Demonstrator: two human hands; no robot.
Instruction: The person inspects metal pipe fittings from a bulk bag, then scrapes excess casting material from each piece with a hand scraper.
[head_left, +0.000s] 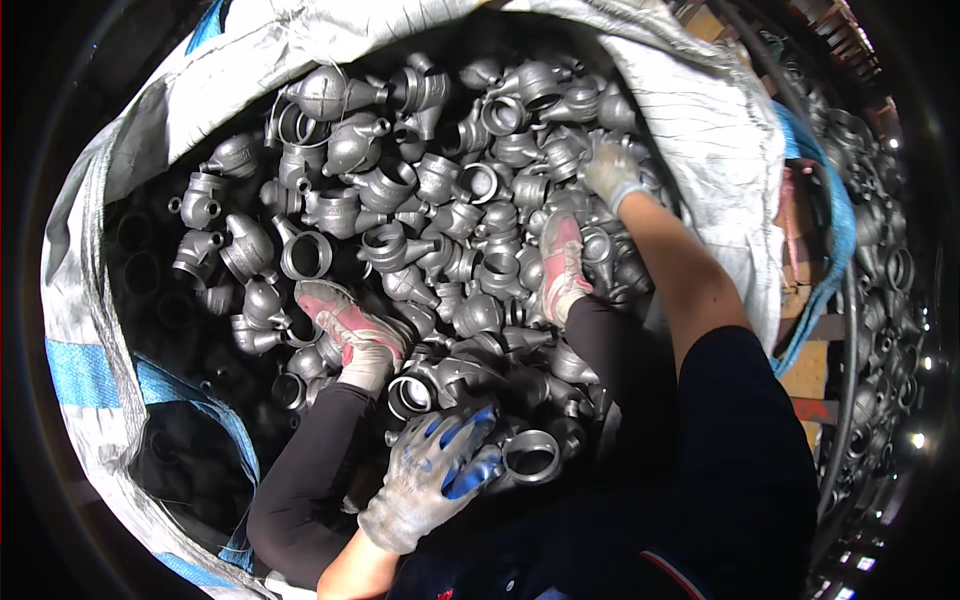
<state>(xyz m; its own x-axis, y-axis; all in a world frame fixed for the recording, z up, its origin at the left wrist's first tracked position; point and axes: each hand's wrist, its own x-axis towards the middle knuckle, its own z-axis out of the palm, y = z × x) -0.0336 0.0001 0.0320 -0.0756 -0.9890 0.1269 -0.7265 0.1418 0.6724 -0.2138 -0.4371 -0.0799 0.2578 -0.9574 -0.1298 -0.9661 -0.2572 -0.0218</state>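
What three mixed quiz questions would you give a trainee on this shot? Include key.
1. Multiple choice: the straps on the white bag around the metal parts are:
A) red
B) blue
C) green

2. True or false: the left hand and the right hand are both gloved.

3. Which is nearer the right hand: the left shoe or the right shoe?

Key:
1. B
2. True
3. The right shoe
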